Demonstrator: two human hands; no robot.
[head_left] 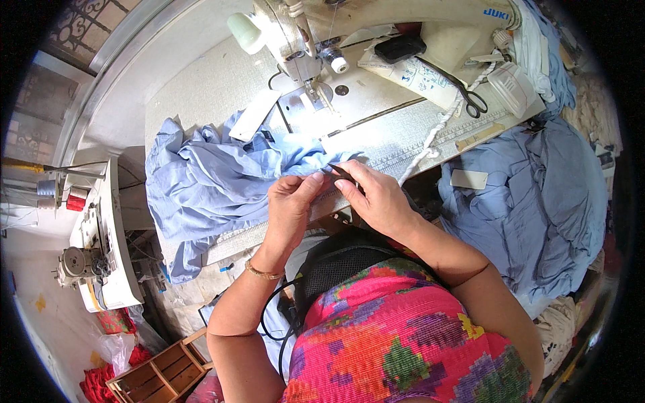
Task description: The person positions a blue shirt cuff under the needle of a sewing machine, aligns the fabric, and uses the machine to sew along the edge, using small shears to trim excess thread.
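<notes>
Light-blue cloth (208,176) lies bunched on the sewing table (178,94), left of the needle area, its right end reaching my fingers. My left hand (290,201) is closed in a pinch at the cloth's near edge. My right hand (377,199) is closed around small dark thread snips (340,172), whose pointed tip faces the left fingertips. Whether the blades touch cloth or thread is too small to tell. Just beyond both hands stands the sewing machine (300,47), its lamp lighting the needle plate. A white rectangular card (255,114) rests against the cloth.
Black-handled scissors (474,102), a black tray (400,48), a printed paper (420,80) and a clear plastic cup (512,89) sit at the right. A twisted white cord (432,138) crosses the edge. More blue garments (524,195) pile at right; another machine (104,248) stands left.
</notes>
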